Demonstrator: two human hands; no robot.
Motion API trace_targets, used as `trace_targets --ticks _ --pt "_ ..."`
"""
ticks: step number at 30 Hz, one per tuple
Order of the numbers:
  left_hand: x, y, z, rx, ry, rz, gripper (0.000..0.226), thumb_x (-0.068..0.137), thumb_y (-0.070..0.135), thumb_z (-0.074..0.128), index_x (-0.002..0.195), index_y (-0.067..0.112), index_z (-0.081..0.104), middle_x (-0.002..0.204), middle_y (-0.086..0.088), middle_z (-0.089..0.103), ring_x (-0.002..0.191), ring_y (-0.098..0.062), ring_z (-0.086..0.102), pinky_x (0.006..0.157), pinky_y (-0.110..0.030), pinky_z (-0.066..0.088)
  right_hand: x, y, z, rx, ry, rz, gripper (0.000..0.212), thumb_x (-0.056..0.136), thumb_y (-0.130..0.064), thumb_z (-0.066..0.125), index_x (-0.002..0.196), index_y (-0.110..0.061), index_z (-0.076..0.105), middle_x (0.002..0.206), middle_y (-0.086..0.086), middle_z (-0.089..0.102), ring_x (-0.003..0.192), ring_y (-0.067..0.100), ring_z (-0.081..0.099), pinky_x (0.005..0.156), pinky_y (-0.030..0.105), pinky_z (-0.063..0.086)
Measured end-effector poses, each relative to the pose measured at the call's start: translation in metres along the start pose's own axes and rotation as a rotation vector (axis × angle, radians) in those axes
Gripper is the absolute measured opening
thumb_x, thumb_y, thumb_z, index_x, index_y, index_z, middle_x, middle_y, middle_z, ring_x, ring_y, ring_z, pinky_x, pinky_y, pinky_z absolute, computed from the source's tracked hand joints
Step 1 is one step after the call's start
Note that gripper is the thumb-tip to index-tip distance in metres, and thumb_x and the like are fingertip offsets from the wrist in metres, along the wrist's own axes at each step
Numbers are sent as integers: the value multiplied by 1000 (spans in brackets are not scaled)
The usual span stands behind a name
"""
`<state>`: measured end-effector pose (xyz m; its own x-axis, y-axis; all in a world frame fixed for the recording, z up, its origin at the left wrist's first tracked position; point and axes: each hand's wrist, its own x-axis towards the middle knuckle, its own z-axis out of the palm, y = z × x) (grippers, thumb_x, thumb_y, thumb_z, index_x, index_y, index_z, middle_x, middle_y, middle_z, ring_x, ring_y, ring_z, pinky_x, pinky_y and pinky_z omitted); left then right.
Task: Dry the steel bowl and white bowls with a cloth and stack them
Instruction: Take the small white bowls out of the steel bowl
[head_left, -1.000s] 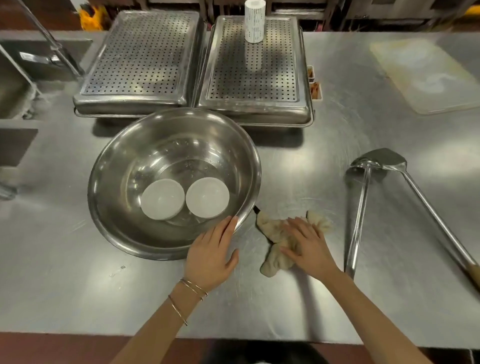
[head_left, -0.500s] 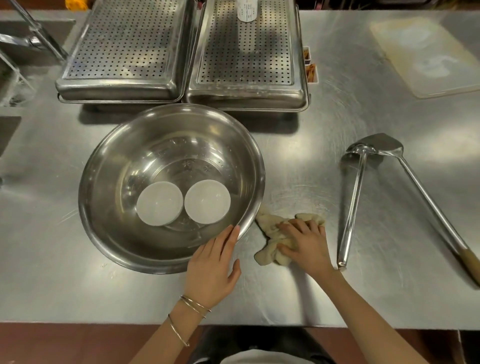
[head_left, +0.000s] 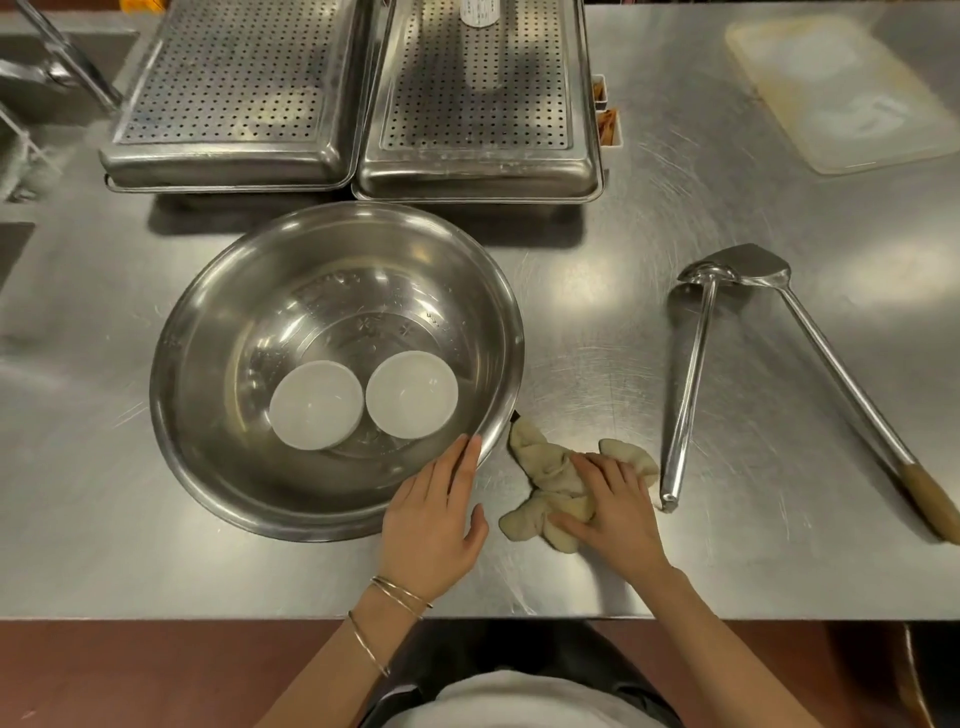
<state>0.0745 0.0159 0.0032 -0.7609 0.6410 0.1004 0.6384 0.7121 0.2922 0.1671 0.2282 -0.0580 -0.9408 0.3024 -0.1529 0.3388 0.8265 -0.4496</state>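
Steel bowl (head_left: 249, 467) sits on the counter (head_left: 597, 338) with both white bowls (head_left: 316, 404) inside, my left hand (head_left: 431, 514) flat on its near rim, right hand (head_left: 613, 509) curled over the crumpled cloth (head_left: 540, 462) just right of it (looks slick, so I'd grip the rim).

Two perforated steel trays (head_left: 467, 93), ladle (head_left: 691, 384), spatula (head_left: 831, 353), cutting board (head_left: 836, 88).
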Motion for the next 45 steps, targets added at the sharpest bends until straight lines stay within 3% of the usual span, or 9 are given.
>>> trace_targets --ticks 3,7,14,17,23,29,36,39,45 --pt "0 -2 0 11 16 18 65 77 31 50 138 11 38 128 -8 56 94 -19 62 75 -26 52 5 -3 -3 60 40 -33 59 72 -54 54 116 -16 59 103 3 60 91 26 59 76 32 40" --pt "0 -3 -1 15 11 39 65 77 30 48 139 11 39 130 -7 55 96 -18 62 75 -26 52 7 -13 -16 156 130 -56 50 69 -50 57 107 -20 65 95 -3 61 81 19 58 71 32 43" --pt "-5 -12 -8 -78 28 65 54 84 31 44 134 11 47 129 -5 58 99 -16 63 78 -26 53 13 -45 -76 223 330 -185 43 68 -43 62 105 -23 67 94 -6 60 86 7 50 77 27 42" --pt "-12 -19 -15 -67 73 76 45 85 29 46 125 12 57 116 -1 64 95 -15 62 78 -26 53 16 -61 -95 259 360 -227 42 68 -42 64 107 -26 66 96 -9 58 88 6 50 79 25 41" --pt "-33 -57 -32 20 113 11 39 92 39 40 106 15 68 96 2 68 83 -16 64 72 -26 49 32 -91 -106 357 338 -292 42 68 -43 64 110 -35 62 99 -21 50 92 3 49 84 17 38" --pt "-42 -75 -20 118 131 60 39 94 44 39 99 18 68 84 6 67 69 -14 61 62 -25 42 45 -101 -68 317 232 -321 44 69 -44 60 109 -27 63 103 -11 54 93 8 48 83 39 45" --pt "-40 -88 -11 197 222 173 34 95 45 39 102 19 59 83 3 67 64 -16 59 54 -26 45 56 -98 -56 116 115 -386 59 74 -59 53 128 -35 51 135 -4 49 120 23 40 94 37 42" --pt "-41 -94 -10 213 230 191 33 95 47 38 104 20 56 83 4 66 65 -16 58 55 -26 45 55 -99 -51 97 90 -362 69 68 -70 55 126 -33 53 135 -6 50 125 22 37 99 34 38" --pt "-37 -117 -12 215 237 280 33 96 48 36 103 21 54 81 5 66 63 -15 58 52 -24 46 45 -119 -42 202 289 -309 41 70 -47 62 108 -33 57 113 -8 64 103 12 50 88 25 37"
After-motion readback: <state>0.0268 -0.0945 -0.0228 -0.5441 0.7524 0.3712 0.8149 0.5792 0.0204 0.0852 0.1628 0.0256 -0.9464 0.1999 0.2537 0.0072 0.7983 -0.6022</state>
